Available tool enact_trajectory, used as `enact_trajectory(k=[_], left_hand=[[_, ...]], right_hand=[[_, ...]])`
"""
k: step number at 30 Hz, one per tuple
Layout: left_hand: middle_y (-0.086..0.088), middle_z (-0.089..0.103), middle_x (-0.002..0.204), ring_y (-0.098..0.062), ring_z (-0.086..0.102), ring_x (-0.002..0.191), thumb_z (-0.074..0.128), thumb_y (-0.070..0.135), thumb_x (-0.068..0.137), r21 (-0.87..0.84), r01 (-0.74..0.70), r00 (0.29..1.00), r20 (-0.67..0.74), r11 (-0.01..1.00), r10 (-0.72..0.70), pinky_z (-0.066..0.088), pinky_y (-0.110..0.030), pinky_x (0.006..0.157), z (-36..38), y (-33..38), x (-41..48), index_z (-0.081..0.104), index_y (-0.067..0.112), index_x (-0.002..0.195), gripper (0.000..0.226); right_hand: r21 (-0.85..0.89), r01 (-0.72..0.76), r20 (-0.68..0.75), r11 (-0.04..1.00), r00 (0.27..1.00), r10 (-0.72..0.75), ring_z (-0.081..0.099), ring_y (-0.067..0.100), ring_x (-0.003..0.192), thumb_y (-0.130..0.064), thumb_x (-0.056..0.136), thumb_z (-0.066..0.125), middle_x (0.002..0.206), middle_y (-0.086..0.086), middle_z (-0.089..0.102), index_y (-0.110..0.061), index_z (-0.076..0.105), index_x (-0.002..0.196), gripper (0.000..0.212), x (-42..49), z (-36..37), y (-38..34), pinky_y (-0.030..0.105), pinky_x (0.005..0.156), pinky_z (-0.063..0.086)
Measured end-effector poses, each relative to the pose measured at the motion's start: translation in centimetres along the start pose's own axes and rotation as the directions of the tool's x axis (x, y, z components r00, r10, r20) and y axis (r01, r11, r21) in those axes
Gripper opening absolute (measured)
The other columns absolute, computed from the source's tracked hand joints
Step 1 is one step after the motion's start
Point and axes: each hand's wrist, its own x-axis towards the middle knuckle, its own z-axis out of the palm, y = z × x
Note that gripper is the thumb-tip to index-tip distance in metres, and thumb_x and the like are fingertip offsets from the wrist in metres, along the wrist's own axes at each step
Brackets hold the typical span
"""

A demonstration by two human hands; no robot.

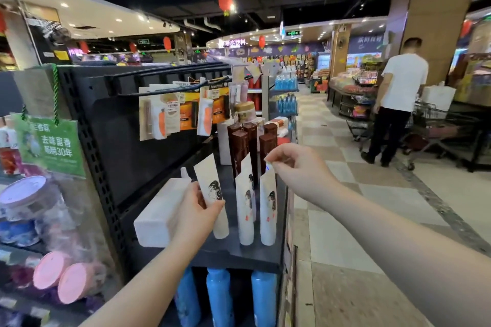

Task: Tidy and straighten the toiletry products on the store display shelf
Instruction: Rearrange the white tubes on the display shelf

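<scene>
Three white tubes with a printed head stand cap-down on the black shelf (228,253). My left hand (198,214) grips the leftmost tube (212,186) around its middle; that tube leans to the left. My right hand (295,164) pinches the flat top end of the rightmost tube (268,210). The middle tube (245,210) stands free between them. Behind them several dark brown bottles (245,148) stand upright. A white box (159,218) lies on the shelf to the left of my left hand.
Carded lip products (164,117) hang from hooks above the shelf. Blue bottles (220,297) stand on the shelf below. Tubs and pink lids (63,281) fill the left rack. A person in a white shirt (398,103) stands by a cart in the aisle at right.
</scene>
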Motion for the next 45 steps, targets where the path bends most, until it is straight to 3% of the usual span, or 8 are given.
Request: enact_trajectory(k=[4,7,15,21,34,39,42,45], left_hand=[[0.010,0.066,0.090,-0.009,0.063,0.090,0.068,0.012,0.079,0.004,-0.017,0.999,0.030,1.000,0.017,0.048,-0.024,0.069,1.0,-1.7,1.6,0.052,0.034,0.096,0.032],[0.011,0.066,0.093,-0.007,0.061,0.089,0.068,0.014,0.080,0.027,-0.018,0.997,0.074,0.999,0.016,0.050,-0.030,0.076,1.2,-2.7,1.9,0.051,0.036,0.098,0.033],[0.026,0.066,0.084,0.014,0.059,0.083,0.072,0.014,0.076,0.074,0.016,0.995,0.097,0.997,-0.024,0.043,-0.006,0.061,1.2,-4.5,1.4,0.050,0.047,0.090,0.042],[0.028,0.066,0.095,0.010,0.059,0.094,0.065,0.000,0.074,0.076,0.079,0.993,0.079,0.994,-0.085,0.046,-0.016,0.078,2.0,-5.5,0.3,0.047,0.064,0.095,0.070],[0.020,0.062,0.098,0.009,0.056,0.089,0.064,-0.002,0.079,0.061,0.150,0.988,0.030,0.987,-0.152,0.044,-0.002,0.066,2.7,-4.7,-0.4,0.048,0.032,0.113,0.051],[0.025,0.057,0.097,0.014,0.051,0.088,0.064,0.001,0.080,0.077,0.174,0.983,0.045,0.982,-0.177,0.043,-0.001,0.063,2.7,-4.7,-0.2,0.043,0.038,0.111,0.053],[0.026,0.055,0.102,0.015,0.050,0.094,0.063,0.003,0.075,0.090,0.131,0.989,0.061,0.987,-0.137,0.044,-0.002,0.069,2.2,-4.4,-0.4,0.041,0.044,0.106,0.056],[0.020,0.056,0.103,0.001,0.054,0.101,0.053,-0.004,0.070,0.134,-0.001,0.995,-0.098,0.991,0.014,0.041,-0.010,0.085,0.5,-3.6,0.0,0.047,0.044,0.095,0.055]], right_hand=[[-0.126,0.049,0.069,0.991,0.997,-0.041,0.052,-0.005,0.084,-0.016,0.088,0.054,0.083,-0.026,0.054,-0.037,0.058,0.085,0.021,2.2,0.9,0.1,0.014,0.071,0.041],[-0.182,0.090,0.119,0.979,0.991,-0.069,0.050,-0.004,0.084,-0.019,0.089,0.055,0.088,-0.022,0.054,-0.036,0.058,0.089,0.017,3.3,1.9,0.3,0.010,0.068,0.036],[-0.224,0.185,0.265,0.957,0.956,-0.123,0.052,-0.004,0.082,-0.019,0.089,0.054,0.087,-0.022,0.055,-0.028,0.066,0.098,0.018,6.2,2.4,1.0,0.005,0.067,0.034],[-0.200,0.248,0.399,0.948,0.904,-0.152,0.057,0.004,0.093,-0.021,0.089,0.056,0.094,-0.017,0.060,-0.026,0.068,0.100,0.018,8.3,2.0,1.0,0.018,0.083,0.042],[-0.096,0.293,0.493,0.951,0.844,-0.211,0.057,0.003,0.088,-0.020,0.089,0.056,0.090,-0.015,0.060,-0.025,0.067,0.099,0.016,9.3,3.7,1.5,0.017,0.076,0.041],[-0.099,0.275,0.500,0.956,0.845,-0.191,0.057,0.005,0.091,-0.020,0.090,0.055,0.094,-0.013,0.061,-0.025,0.067,0.101,0.017,9.4,4.1,1.4,0.018,0.078,0.041],[-0.095,0.301,0.458,0.949,0.859,-0.227,0.056,0.004,0.091,-0.020,0.090,0.055,0.096,-0.013,0.061,-0.027,0.066,0.098,0.016,9.3,4.1,0.6,0.018,0.079,0.040],[-0.018,0.368,0.372,0.930,0.866,-0.335,0.055,-0.003,0.087,-0.018,0.088,0.055,0.089,-0.020,0.059,-0.027,0.067,0.097,0.017,8.4,4.7,-1.3,0.008,0.075,0.040]])
